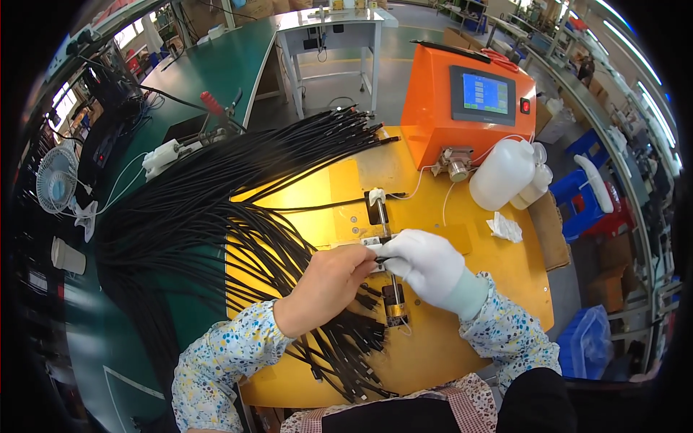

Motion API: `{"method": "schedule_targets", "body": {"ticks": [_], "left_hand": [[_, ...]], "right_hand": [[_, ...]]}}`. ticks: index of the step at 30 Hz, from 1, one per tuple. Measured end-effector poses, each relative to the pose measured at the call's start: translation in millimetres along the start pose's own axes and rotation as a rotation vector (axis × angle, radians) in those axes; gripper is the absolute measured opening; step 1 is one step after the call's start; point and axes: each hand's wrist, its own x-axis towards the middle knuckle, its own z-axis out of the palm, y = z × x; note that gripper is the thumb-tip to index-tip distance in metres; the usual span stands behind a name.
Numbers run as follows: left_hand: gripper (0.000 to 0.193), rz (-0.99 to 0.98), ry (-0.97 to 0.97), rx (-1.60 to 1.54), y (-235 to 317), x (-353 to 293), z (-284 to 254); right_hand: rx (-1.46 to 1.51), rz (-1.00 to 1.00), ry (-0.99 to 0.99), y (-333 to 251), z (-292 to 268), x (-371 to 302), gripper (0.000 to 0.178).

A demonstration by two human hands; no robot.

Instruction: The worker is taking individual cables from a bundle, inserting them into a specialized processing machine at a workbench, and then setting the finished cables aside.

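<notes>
My bare left hand (326, 283) is closed, fingertips pinched together at the middle of the yellow work plate (462, 339). Meeting it there, my right hand (427, 264) in a white glove pinches too. Between their fingertips shows a short black piece, seemingly the end of a black cable (383, 259); most of it is hidden by the fingers. Right beneath the hands runs a fixture with a metal rod (394, 286). One single cable (325, 207) lies across the plate to the fixture's far end. Many more black cables (271, 249) fan out under and beside my left arm.
An orange machine (422, 108) with a touch screen stands at the far right. Next to it are a white plastic bottle (502, 173) and a crumpled tissue (505, 228). A green table (195, 79) with a small fan (56, 179) and a paper cup (68, 256) extends left.
</notes>
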Motion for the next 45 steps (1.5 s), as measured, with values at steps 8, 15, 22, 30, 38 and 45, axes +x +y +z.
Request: {"method": "schedule_targets", "body": {"ticks": [8, 15, 22, 30, 38, 45], "left_hand": [[0.043, 0.194, 0.011, 0.572, -14, -6, 12], [0.045, 0.221, -0.101, 0.712, -9, -4, 9], [0.062, 0.171, -0.311, 0.608, -3, -4, -11], [0.059, 0.176, -0.304, 0.631, -9, -3, -8], [0.037, 0.173, -0.147, 0.628, -16, 0, -5], [0.023, 0.14, -0.014, 0.54, -27, 4, -3]], "right_hand": [[-0.263, -0.004, 0.029, 23, -5, 9, 0.006], [-0.768, -0.15, -0.104, 14, -9, 84, 0.004], [-0.99, 0.149, -0.56, 8, 32, 175, 0.018], [-0.888, -0.041, -0.063, -2, -41, 125, 0.018], [-0.686, -0.255, 0.225, -8, -40, 52, 0.018], [-0.605, -0.16, 0.36, 2, -46, 46, 0.015]]}}
